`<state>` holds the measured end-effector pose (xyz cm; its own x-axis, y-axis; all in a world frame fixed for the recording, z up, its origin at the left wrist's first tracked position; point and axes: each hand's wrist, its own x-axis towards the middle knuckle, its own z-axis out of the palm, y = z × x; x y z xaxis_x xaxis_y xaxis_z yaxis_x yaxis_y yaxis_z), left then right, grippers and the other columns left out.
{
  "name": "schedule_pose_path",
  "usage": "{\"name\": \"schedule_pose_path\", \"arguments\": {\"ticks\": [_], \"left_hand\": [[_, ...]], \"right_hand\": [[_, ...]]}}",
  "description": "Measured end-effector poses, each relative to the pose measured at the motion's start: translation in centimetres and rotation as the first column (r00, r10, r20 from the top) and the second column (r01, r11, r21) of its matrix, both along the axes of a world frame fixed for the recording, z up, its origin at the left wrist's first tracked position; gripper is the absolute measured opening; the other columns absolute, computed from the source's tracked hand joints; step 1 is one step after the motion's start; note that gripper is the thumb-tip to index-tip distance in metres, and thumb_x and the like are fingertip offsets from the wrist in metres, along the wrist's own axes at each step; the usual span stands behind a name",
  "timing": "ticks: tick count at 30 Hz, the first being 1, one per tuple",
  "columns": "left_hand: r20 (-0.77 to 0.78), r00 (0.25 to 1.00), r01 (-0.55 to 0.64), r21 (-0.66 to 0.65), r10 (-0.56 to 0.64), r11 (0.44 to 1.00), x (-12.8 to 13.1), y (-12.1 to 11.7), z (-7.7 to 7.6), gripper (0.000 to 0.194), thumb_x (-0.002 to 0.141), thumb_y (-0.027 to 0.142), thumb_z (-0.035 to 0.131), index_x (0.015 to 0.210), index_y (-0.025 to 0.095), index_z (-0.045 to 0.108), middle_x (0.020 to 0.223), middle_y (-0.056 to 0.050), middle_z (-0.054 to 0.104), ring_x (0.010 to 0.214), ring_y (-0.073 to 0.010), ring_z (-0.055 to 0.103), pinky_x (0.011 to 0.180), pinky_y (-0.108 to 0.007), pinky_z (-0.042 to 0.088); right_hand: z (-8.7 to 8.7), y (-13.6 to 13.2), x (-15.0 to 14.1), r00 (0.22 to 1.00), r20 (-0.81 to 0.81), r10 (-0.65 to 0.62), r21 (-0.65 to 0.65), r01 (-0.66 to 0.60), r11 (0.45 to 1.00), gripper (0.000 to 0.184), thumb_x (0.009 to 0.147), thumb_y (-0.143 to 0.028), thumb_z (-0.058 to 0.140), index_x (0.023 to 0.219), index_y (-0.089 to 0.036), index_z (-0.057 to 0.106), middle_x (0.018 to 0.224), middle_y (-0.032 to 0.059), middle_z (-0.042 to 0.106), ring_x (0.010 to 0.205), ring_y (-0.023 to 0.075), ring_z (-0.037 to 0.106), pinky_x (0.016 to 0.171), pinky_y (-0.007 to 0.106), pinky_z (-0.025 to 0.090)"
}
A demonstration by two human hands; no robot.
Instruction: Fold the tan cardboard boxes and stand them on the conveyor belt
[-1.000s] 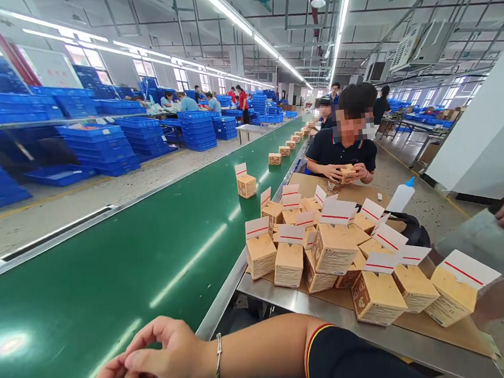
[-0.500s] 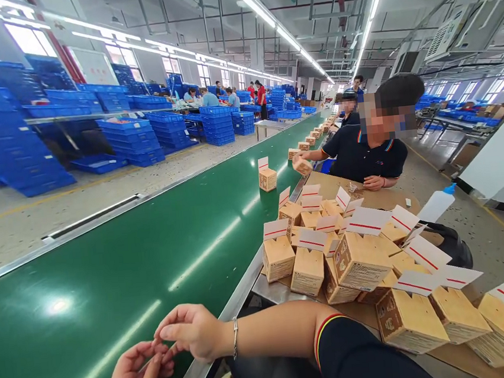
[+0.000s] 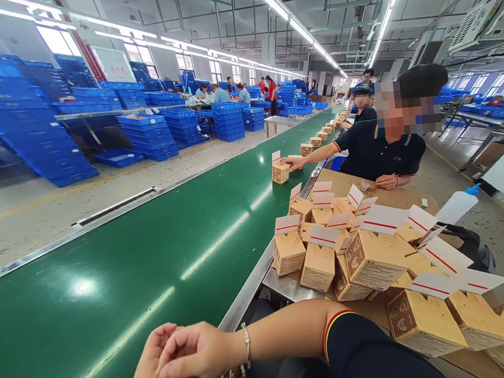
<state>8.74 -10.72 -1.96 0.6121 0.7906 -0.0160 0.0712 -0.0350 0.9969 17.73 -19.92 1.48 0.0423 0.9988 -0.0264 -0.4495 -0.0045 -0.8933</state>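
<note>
My right hand, with a metal bangle on the wrist, lies over my left hand at the bottom of the view. Both rest above the near edge of a green conveyor belt, and no object shows in either. Beyond them, on a steel table, stand many kraft cardboard boxes with white red-striped cards rising from their tops. The nearest box is well beyond my right forearm.
A co-worker's outstretched hand is beside a carded box on the belt. A row of boxes runs further along it. A white bottle with a blue cap lies at right. Blue crates are stacked across the aisle.
The whole scene has shifted right and up in view. My hands have closed together, the right now over the left. The co-worker's arm has stretched out over the belt.
</note>
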Motion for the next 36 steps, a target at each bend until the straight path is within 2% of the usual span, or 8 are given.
{"name": "schedule_pose_path", "arguments": {"ticks": [3, 6, 9, 13, 19, 24, 28, 36], "left_hand": [[-0.004, 1.000, 0.018, -0.148, -0.018, 0.989, -0.1, -0.2, 1.1, 0.054, 0.037, 0.048, 0.082, 0.073, 0.022, 0.050, 0.064, 0.000, 0.061, 0.060, -0.0211, 0.062, 0.052, -0.030, 0.053], [-0.029, 1.000, -0.002, -0.229, -0.005, 0.973, -0.1, -0.8, 2.6, 0.050, 0.039, 0.042, 0.079, 0.075, 0.021, 0.052, 0.067, 0.000, 0.062, 0.059, -0.0190, 0.060, 0.053, -0.030, 0.053], [-0.015, 1.000, -0.016, -0.237, 0.013, 0.971, -0.2, -1.2, 3.5, 0.045, 0.043, 0.042, 0.076, 0.074, 0.020, 0.051, 0.064, 0.002, 0.059, 0.053, -0.0150, 0.055, 0.053, -0.028, 0.051], [-0.011, 0.999, -0.032, -0.209, 0.031, 0.977, -0.2, -1.1, 3.4, 0.045, 0.045, 0.045, 0.075, 0.075, 0.020, 0.052, 0.063, 0.002, 0.057, 0.056, -0.0157, 0.057, 0.054, -0.027, 0.051], [-0.094, 0.996, -0.021, -0.116, 0.010, 0.993, -0.4, -0.9, 2.9, 0.055, 0.042, 0.058, 0.075, 0.077, 0.021, 0.053, 0.065, -0.001, 0.062, 0.063, -0.0210, 0.063, 0.058, -0.030, 0.053], [-0.143, 0.990, 0.009, 0.082, 0.003, 0.997, -0.4, -0.9, 2.4, 0.054, 0.049, 0.067, 0.068, 0.075, 0.023, 0.054, 0.066, -0.004, 0.065, 0.058, -0.0221, 0.063, 0.056, -0.031, 0.053], [-0.155, 0.988, 0.001, 0.187, 0.028, 0.982, -0.5, -0.7, 1.9, 0.048, 0.055, 0.067, 0.062, 0.074, 0.023, 0.054, 0.067, -0.005, 0.066, 0.056, -0.0219, 0.062, 0.053, -0.031, 0.052], [-0.136, 0.991, 0.076, 0.470, -0.013, 0.879, -0.8, -0.6, 2.2, 0.032, 0.069, 0.055, 0.054, 0.075, 0.024, 0.060, 0.070, -0.007, 0.067, 0.060, -0.0214, 0.064, 0.059, -0.028, 0.054]], "right_hand": [[-0.2, -0.2, -0.1, 0.999, 0.035, -0.007, 0.000, 0.007, 1.000, 0.066, 0.041, -0.071, 0.079, 0.067, -0.015, 0.053, 0.050, -0.0059, 0.052, 0.042, 0.0068, 0.048, 0.046, 0.022, 0.039], [-0.3, 0.1, 0.9, 0.983, -0.002, -0.181, -0.042, 0.181, 0.983, 0.066, 0.040, -0.072, 0.078, 0.064, -0.016, 0.053, 0.050, -0.0053, 0.052, 0.042, 0.0064, 0.045, 0.043, 0.022, 0.034], [-0.6, 0.6, 2.1, 0.950, -0.003, -0.313, -0.092, 0.312, 0.946, 0.062, 0.044, -0.068, 0.079, 0.064, -0.016, 0.052, 0.051, -0.0057, 0.051, 0.041, 0.0057, 0.042, 0.042, 0.023, 0.031], [-1.1, 0.8, 2.3, 0.962, 0.037, -0.270, -0.155, 0.273, 0.950, 0.049, 0.058, -0.056, 0.079, 0.067, -0.016, 0.053, 0.054, -0.0052, 0.050, 0.044, 0.0066, 0.044, 0.046, 0.023, 0.031], [-1.5, 0.9, 2.2, 0.974, -0.079, -0.211, -0.197, 0.192, 0.961, 0.047, 0.054, -0.050, 0.082, 0.067, -0.016, 0.052, 0.058, -0.0019, 0.053, 0.054, 0.0115, 0.051, 0.054, 0.027, 0.041], [-0.3, 1.3, 3.5, 0.925, -0.313, -0.216, -0.393, 0.081, 0.916, 0.020, 0.077, -0.032, 0.057, 0.069, -0.014, 0.054, 0.061, -0.0009, 0.053, 0.055, 0.0154, 0.057, 0.062, 0.033, 0.044], [0.3, 1.4, 4.2, 0.893, -0.385, -0.231, -0.478, 0.021, 0.878, 0.021, 0.084, -0.026, 0.044, 0.071, -0.013, 0.055, 0.062, 0.0006, 0.054, 0.056, 0.0186, 0.060, 0.068, 0.037, 0.044], [-0.3, 1.5, 4.6, 0.860, -0.477, -0.180, -0.475, -0.081, 0.876, 0.029, 0.089, -0.034, 0.043, 0.074, -0.014, 0.058, 0.064, 0.0024, 0.056, 0.061, 0.0205, 0.060, 0.075, 0.041, 0.041]]}}
